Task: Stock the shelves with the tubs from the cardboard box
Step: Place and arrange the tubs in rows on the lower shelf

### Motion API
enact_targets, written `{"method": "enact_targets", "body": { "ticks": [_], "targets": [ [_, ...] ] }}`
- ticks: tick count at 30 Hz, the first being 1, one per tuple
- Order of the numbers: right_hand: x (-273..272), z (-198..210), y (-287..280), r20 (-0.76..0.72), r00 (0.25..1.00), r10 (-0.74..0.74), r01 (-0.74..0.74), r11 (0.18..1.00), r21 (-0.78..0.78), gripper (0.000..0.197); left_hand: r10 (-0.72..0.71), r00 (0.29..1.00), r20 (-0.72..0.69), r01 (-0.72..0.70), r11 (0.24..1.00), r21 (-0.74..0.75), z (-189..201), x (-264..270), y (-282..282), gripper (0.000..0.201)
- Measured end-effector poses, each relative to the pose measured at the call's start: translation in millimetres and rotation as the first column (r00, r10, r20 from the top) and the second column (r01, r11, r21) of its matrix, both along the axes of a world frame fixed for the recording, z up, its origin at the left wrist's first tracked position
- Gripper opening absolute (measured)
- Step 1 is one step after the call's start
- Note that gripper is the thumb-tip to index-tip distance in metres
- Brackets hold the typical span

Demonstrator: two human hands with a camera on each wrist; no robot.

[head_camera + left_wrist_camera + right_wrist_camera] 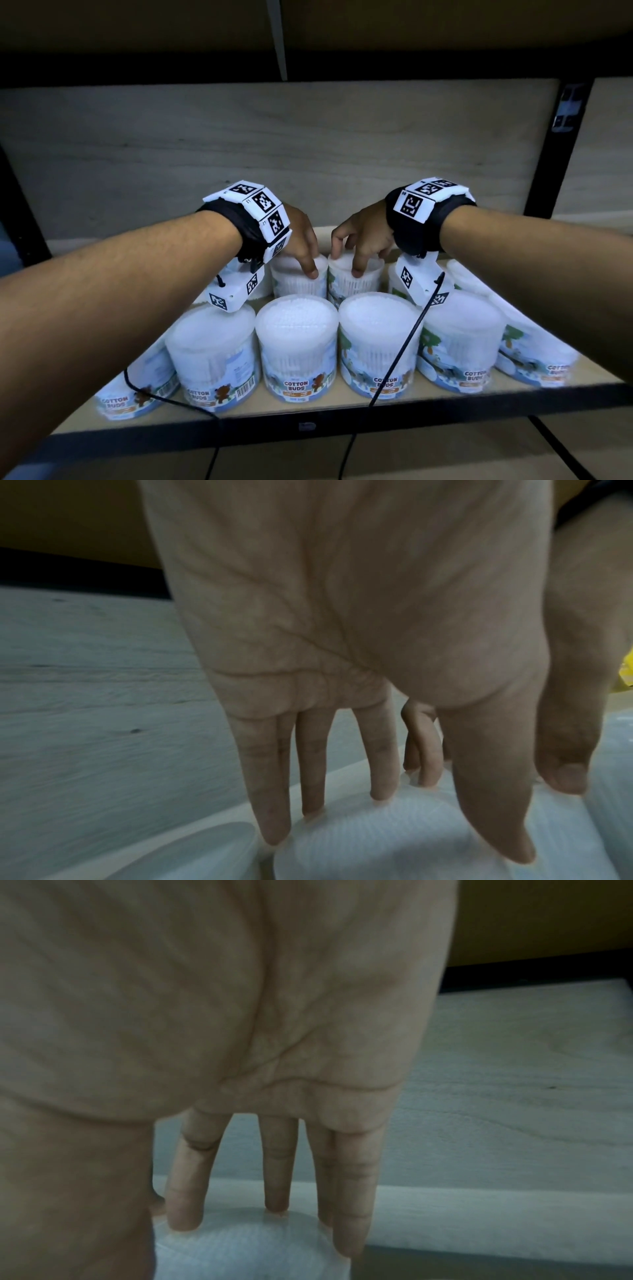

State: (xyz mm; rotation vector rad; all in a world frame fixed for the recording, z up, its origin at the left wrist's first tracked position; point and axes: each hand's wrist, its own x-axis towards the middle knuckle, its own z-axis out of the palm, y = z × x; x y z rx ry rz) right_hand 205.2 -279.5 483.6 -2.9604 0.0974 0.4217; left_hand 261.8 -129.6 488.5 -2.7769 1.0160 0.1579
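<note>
Two clear tubs of cotton buds stand side by side in the back row of the shelf. My left hand reaches down over the left tub, fingers behind its far rim and thumb on its near side. My right hand holds the right tub the same way. In the left wrist view my left hand pinches the tub lid. The right wrist view has my right hand clasping its tub. The cardboard box is out of view.
Several labelled cotton-bud tubs fill the front row, with more at the back on both sides. A pale wooden back panel closes the shelf. A black upright stands at the right, and the upper shelf hangs overhead. Wrist cables trail over the front tubs.
</note>
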Motion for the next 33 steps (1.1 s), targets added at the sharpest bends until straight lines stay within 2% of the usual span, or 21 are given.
{"method": "enact_targets", "body": {
  "ticks": [14,22,33],
  "targets": [
    [-22.6,1.9,10.3,-0.014,1.0,0.023,-0.023,0.999,-0.023,0.051,0.016,0.998,-0.062,-0.016,1.0,0.008,1.9,-19.3,11.6,0.058],
    [-38.3,4.8,14.8,0.013,0.999,0.049,-0.048,0.999,-0.021,0.045,0.018,0.997,-0.069,-0.018,1.0,0.008,3.7,-35.1,16.2,0.053],
    [-52.2,7.9,17.7,0.025,0.999,0.026,-0.027,0.999,0.022,0.04,0.073,0.971,-0.229,-0.092,0.993,-0.073,6.2,-46.3,26.2,0.049]
  ]
}}
